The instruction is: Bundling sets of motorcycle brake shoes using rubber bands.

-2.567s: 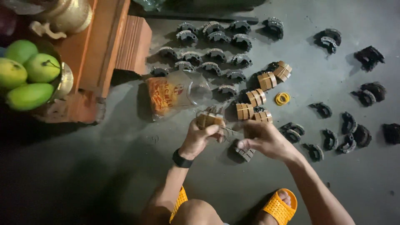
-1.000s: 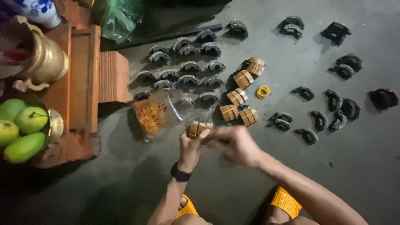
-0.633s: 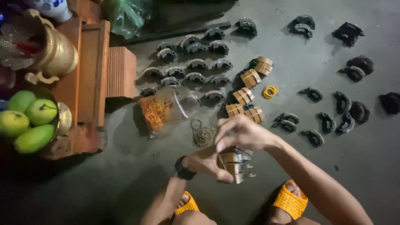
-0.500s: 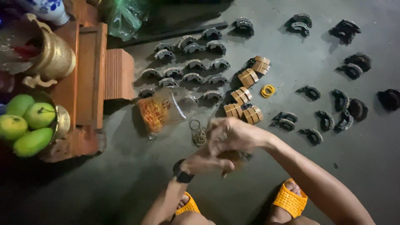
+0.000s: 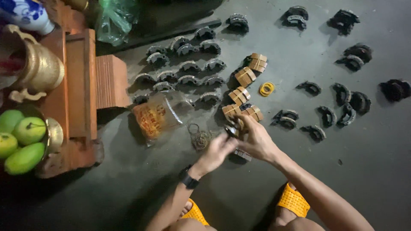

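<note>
Both hands pinching one brake shoe set [image 5: 234, 128] over the floor.
Left hand [image 5: 218, 150] and right hand [image 5: 254, 139] are gripping it together; a loose spring could be slipping free.

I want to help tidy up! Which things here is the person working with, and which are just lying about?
Being worked with:
small dark metal part between the left hand and right hand
tan-lined curved parts
dark curved parts
coil of springs

Just lying about:
green fruit
brass jug
green plastic bag

Small part [image 5: 234, 130] hidden between hands
</note>
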